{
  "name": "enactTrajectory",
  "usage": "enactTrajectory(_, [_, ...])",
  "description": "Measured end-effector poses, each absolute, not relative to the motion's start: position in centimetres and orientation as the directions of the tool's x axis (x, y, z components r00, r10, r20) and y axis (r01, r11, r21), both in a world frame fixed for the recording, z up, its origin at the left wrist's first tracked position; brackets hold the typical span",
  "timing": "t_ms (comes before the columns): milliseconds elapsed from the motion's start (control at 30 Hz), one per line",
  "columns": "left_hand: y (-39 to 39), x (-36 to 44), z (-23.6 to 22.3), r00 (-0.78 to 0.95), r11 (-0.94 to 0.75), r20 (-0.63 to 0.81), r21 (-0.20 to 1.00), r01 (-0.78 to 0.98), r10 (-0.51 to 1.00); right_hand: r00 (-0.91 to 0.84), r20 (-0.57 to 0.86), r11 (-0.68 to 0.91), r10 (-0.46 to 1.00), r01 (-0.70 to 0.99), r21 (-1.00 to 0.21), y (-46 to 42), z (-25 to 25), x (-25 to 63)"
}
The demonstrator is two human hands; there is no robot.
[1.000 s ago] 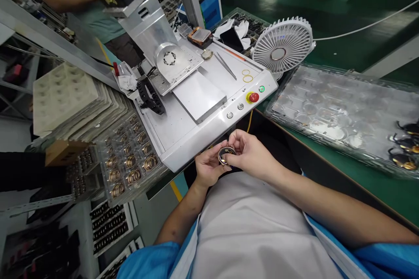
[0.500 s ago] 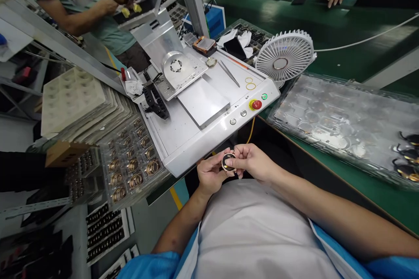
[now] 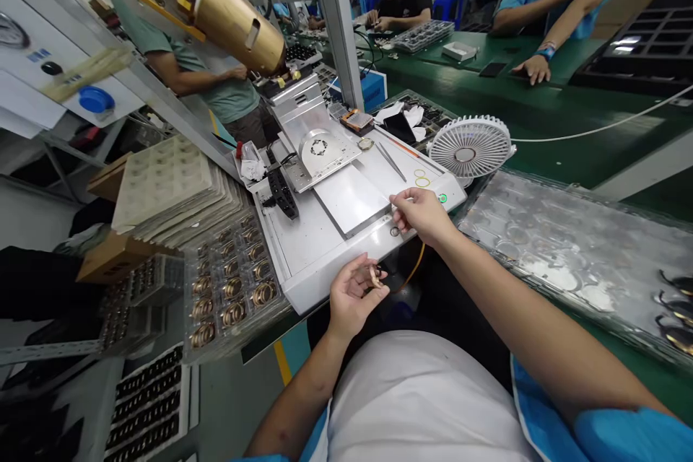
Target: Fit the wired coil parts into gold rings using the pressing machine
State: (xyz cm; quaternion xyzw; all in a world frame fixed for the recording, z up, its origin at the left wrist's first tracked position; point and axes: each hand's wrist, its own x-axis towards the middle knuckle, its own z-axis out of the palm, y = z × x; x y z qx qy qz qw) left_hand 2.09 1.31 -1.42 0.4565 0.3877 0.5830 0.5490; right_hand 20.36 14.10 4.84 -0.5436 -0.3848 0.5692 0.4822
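Note:
In front of my body, my left hand point(image 3: 351, 296) grips a rose-gold watch case point(image 3: 375, 276) between thumb and fingers, seen nearly edge-on. My right hand point(image 3: 419, 215) is over the front edge of the white machine base point(image 3: 303, 281), close to a lit green button point(image 3: 442, 198). Its fingers are curled together, and whatever they hold, if anything, is hidden. A round metal button point(image 3: 395, 232) shows just below those fingers. Behind them, a flat metal plate point(image 3: 351, 206) lies on the base, with a silver fixture point(image 3: 319, 151) above it.
Tweezers point(image 3: 390, 162) and yellow rings point(image 3: 421, 182) lie on the base. A white fan point(image 3: 471, 148) stands to the right, beside a clear tray point(image 3: 541, 231). At left are trays of rose-gold cases point(image 3: 232, 289) and stacked moulded sheets point(image 3: 162, 180). Co-workers sit across the green bench point(image 3: 585, 123).
My right hand has left the watch case and moved forward to the machine's front edge. My left hand keeps the case, now turned edge-on. The camera view has tilted upward.

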Motion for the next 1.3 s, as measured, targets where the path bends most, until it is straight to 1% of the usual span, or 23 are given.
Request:
enactTrajectory(167, [1.2,2.0,-1.7,-0.048,-0.185,0.18,0.972,-0.148,0.983,0.065,-0.198,-0.19,0.978,-0.111,-0.976,13.4,4.5,20.6])
enactTrajectory(333, [1.1,2.5,-1.9,-0.03,-0.244,0.242,0.967,-0.072,0.97,0.135,-0.182,-0.181,0.974,-0.02,-0.983,13.9,4.2,20.6])
enactTrajectory(400, [1.0,2.6,-1.8,-0.022,-0.265,0.265,0.963,-0.05,0.964,0.129,-0.169,-0.172,0.977,0.015,-0.985,14.1,4.4,20.5])
enactTrajectory(467, [0.9,2.6,-1.6,-0.022,-0.283,0.282,0.959,-0.021,0.959,0.106,-0.124,-0.126,0.987,0.013,-0.992,13.5,4.9,20.5])
enactTrajectory(533, [0.8,2.5,-1.5,-0.025,-0.302,0.302,0.953,0.012,0.953,0.024,-0.095,-0.095,0.995,-0.005,-0.995,11.9,5.4,20.5])
enactTrajectory(567, [0.8,2.5,-1.5,-0.028,-0.31,0.311,0.95,0.03,0.95,-0.052,-0.107,-0.108,0.993,-0.009,-0.994,10.8,5.5,20.5])
enactTrajectory(667, [0.8,2.4,-1.5,-0.035,-0.316,0.32,0.946,0.077,0.947,-0.301,-0.22,-0.215,0.928,0.049,-0.975,7.3,5.4,20.3])
enactTrajectory(733, [0.8,2.4,-1.5,-0.033,-0.308,0.312,0.947,0.09,0.95,-0.367,-0.272,-0.256,0.89,0.093,-0.962,5.6,4.9,20.2])
enactTrajectory(800, [0.8,2.4,-1.5,-0.026,-0.303,0.306,0.949,0.088,0.952,-0.362,-0.272,-0.247,0.892,0.114,-0.962,4.6,4.3,20.0])
enactTrajectory(967, [0.8,2.5,-1.3,-0.027,-0.303,0.306,0.949,0.087,0.952,-0.331,-0.188,-0.142,0.925,0.158,-0.977,4.3,3.1,19.8])
enactTrajectory(1133, [0.8,2.5,-1.2,-0.046,-0.311,0.318,0.944,0.107,0.947,-0.321,-0.173,-0.113,0.931,0.197,-0.974,4.3,2.8,20.0])
enactTrajectory(1233, [0.8,2.8,-1.3,-0.058,-0.321,0.33,0.939,0.125,0.942,-0.274,-0.176,-0.138,0.946,0.152,-0.979,4.3,2.6,19.7])
enactTrajectory(1300, [0.7,3.1,-1.4,-0.046,-0.34,0.347,0.933,0.117,0.937,-0.287,-0.22,-0.209,0.932,0.07,-0.975,4.2,2.6,19.7])
